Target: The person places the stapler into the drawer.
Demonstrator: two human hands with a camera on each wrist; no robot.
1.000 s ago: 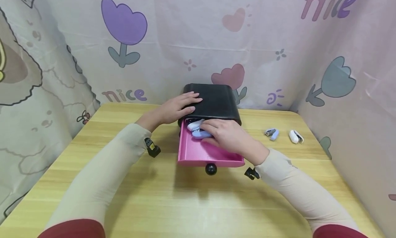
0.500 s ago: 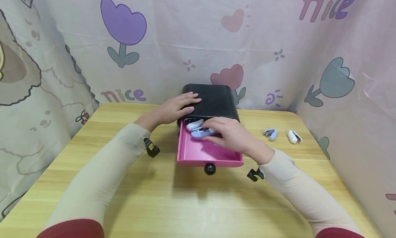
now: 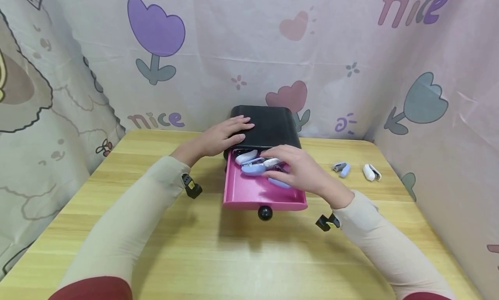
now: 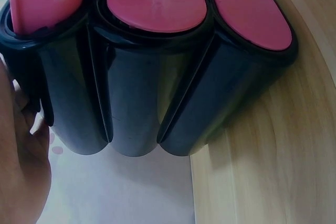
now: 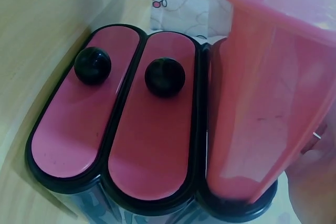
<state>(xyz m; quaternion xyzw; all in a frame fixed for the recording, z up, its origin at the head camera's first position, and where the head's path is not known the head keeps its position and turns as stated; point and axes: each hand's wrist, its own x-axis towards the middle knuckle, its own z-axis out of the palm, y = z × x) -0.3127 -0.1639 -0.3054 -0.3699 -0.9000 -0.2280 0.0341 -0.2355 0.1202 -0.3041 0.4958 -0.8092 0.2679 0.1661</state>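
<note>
My left hand [image 3: 221, 136] lies flat on the top of a black drawer unit [image 3: 269, 124], its fingers extended. The unit's pink top drawer [image 3: 245, 191] is pulled out, with a round black knob [image 3: 265, 213] on its front. Inside lie several small staplers, among them a white stapler [image 3: 246, 157], a light-blue stapler [image 3: 253, 169] and another white stapler [image 3: 272, 162]. Over the drawer's right side hovers my right hand [image 3: 300, 167], thumb and fingers apart. It partly covers another light-blue stapler [image 3: 278, 183]; whether the fingertips touch any stapler I cannot tell.
To the right on the wooden table [image 3: 249, 265] lie a light-blue stapler [image 3: 342, 169] and a white stapler [image 3: 371, 172]. Two lower pink drawers [image 5: 152, 145] are closed in the right wrist view. A printed curtain [image 3: 234, 53] hangs behind the table.
My right hand has drawn back a little to the right and spread its fingers, uncovering more staplers in the drawer. The left hand has stayed on the unit.
</note>
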